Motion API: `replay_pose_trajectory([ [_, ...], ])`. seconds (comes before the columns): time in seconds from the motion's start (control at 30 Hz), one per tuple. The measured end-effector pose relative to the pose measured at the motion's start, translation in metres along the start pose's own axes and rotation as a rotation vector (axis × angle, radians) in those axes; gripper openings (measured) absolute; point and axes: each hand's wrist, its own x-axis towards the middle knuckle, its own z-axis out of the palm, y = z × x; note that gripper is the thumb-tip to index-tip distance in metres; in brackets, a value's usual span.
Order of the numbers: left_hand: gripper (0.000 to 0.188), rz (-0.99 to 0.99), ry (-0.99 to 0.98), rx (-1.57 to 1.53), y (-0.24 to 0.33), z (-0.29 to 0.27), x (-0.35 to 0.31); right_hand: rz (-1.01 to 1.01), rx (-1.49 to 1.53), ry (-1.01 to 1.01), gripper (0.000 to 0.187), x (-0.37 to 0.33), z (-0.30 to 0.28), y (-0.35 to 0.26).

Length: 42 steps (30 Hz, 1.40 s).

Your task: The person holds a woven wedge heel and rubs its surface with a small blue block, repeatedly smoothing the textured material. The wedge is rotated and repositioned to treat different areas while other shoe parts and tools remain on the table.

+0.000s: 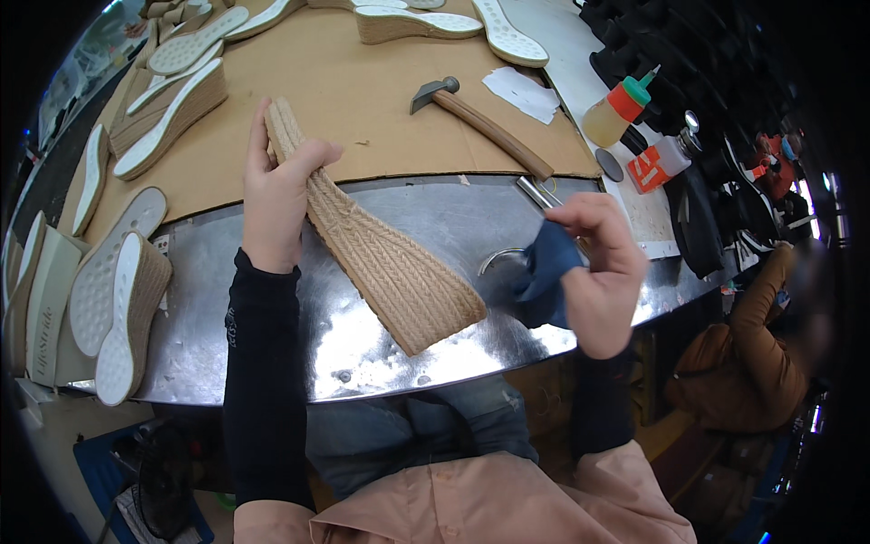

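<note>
Head: wedge (pixel 394 263) in left fingers (pixel 313 156)

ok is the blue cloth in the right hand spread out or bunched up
Bunched up: the blue cloth hangs in creased folds, gripped by the right hand.

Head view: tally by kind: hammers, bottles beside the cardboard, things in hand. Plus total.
Hammer: 1
Bottles: 2
Woven wedge sole, in left hand: 1
Blue cloth, in right hand: 1
Total: 5
</note>
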Motion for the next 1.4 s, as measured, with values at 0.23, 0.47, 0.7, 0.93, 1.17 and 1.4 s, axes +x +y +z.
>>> replay_pose_trajectory([
  [0.23, 0.084, 0.031, -0.007, -0.040, 0.003, 0.001, -0.001, 0.078, -0.367, -0.042, 0.019, 0.002, -0.042, -0.018],
  [0.47, 0.083, 0.071, -0.012, -0.029, 0.007, 0.002, -0.003, 0.321, 0.467, 0.046, 0.007, -0.006, -0.033, -0.016],
  [0.7, 0.083, 0.104, -0.038, -0.053, 0.009, 0.002, -0.005, 0.717, 1.591, -0.267, 0.020, -0.009, -0.024, -0.009],
  [0.93, 0.083, 0.101, -0.015, -0.053, 0.012, 0.004, -0.007, 0.668, 0.767, -0.300, 0.015, -0.002, -0.046, -0.010],
  [1.17, 0.085, 0.116, -0.014, -0.094, 0.014, 0.006, -0.008, 0.265, 0.010, -0.299, 0.020, -0.002, -0.042, -0.015],
  [1.4, 0.084, 0.121, -0.017, -0.106, 0.015, 0.007, -0.009, 0.899, 1.482, -0.081, 0.018, -0.023, -0.017, -0.010],
])
